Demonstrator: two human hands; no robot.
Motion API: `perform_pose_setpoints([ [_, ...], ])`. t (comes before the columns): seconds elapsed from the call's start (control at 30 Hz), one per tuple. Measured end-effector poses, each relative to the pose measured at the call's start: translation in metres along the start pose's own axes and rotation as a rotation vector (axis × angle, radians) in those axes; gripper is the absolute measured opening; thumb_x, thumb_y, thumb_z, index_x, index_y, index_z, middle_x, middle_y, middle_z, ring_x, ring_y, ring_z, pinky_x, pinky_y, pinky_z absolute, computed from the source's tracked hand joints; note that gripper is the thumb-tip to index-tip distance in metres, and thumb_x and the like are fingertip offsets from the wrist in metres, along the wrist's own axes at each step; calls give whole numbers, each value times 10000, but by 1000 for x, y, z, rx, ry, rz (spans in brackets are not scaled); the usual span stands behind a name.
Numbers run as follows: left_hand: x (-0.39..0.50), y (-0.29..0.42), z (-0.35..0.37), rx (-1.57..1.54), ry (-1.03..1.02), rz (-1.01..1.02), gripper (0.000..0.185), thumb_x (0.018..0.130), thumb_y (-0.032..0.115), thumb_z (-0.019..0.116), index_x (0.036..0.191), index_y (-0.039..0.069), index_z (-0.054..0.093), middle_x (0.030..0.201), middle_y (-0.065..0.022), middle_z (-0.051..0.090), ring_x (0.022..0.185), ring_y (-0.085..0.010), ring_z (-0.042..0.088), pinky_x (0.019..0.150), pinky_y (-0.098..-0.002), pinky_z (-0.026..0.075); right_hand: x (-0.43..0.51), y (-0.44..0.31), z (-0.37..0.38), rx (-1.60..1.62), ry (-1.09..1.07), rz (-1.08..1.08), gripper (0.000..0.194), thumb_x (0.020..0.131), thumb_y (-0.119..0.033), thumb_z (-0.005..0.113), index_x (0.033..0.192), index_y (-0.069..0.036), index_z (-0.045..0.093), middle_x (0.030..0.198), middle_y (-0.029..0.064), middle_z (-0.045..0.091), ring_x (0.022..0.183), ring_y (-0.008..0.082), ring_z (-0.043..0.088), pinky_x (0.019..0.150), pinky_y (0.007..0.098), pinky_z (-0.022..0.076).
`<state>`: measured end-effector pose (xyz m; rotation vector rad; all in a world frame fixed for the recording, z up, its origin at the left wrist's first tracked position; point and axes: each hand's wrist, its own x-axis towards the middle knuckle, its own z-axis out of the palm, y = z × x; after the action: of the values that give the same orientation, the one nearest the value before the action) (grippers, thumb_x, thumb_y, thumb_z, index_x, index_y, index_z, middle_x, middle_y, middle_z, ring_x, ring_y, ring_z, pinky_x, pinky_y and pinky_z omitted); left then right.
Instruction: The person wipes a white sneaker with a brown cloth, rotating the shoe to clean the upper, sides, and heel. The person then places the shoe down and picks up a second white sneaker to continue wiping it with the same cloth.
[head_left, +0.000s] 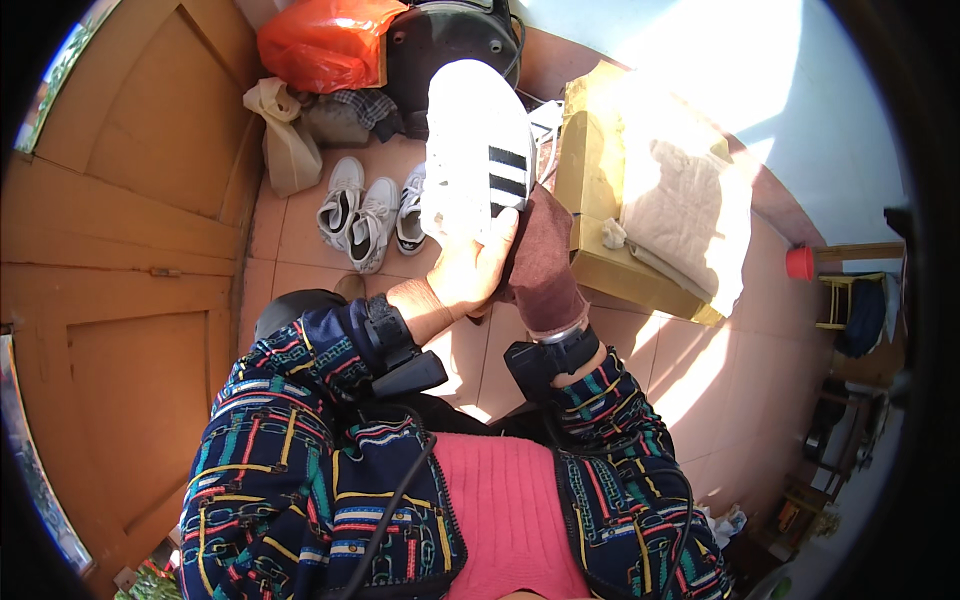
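Note:
A white sneaker (469, 142) with black side stripes is held up in front of me, toe pointing away; strong sunlight washes out its upper. My left hand (469, 274) grips it near the heel end, thumb along the side. A brown cloth (551, 259) covers my right hand like a mitt, up to the wrist. The covered hand is against the sneaker's right side. Its fingers are hidden, so their pose cannot be told.
Several white shoes (373, 225) stand on the tiled floor (300, 259). A gold cardboard box (592, 157) with a beige cloth (675, 217) lies to the right. Behind are a red plastic bag (322, 45) and a dark chair (450, 37). A wooden door (142, 300) borders the left.

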<state>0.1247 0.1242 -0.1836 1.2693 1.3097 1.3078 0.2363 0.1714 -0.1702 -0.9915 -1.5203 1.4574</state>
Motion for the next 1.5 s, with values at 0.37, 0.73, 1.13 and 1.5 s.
perform_pose_setpoints([
  [0.37, 6, -2, -5, -20, 7, 32, 349, 1086, 235, 505, 1306, -17, 608, 1192, -162, 671, 1080, -270, 623, 961, -372, 480, -7, -16, 1, -128, -106, -140, 901, 668, -224, 884, 1417, 4, 439, 1282, 169, 601, 1173, 308, 604, 1006, 389, 490],
  [0.73, 11, -1, -10, -185, 68, -52, 361, 1058, 299, 554, 1221, -6, 654, 1135, -182, 687, 1039, -279, 642, 922, -400, 498, -7, -1, 12, -44, 98, 72, 423, 1062, -172, 534, 1434, 10, 447, 1324, 124, 576, 1158, 175, 589, 979, 274, 492],
  [1.13, 6, -8, -17, -33, -30, 71, 327, 1058, 200, 570, 1306, -10, 602, 1189, -78, 663, 1081, -180, 589, 966, -328, 471, -6, -41, 14, 371, -112, 19, 1114, 612, -285, 944, 1482, 8, 313, 1367, 154, 546, 1265, 258, 559, 1074, 354, 442],
  [1.5, 4, -10, -20, 203, -94, 270, 314, 1048, 178, 582, 1307, 2, 598, 1189, -88, 660, 1089, -187, 592, 962, -329, 472, -3, -9, -6, 103, -96, -77, 752, 802, -201, 824, 1409, 30, 445, 1292, 125, 623, 1175, 224, 609, 1005, 344, 493],
])
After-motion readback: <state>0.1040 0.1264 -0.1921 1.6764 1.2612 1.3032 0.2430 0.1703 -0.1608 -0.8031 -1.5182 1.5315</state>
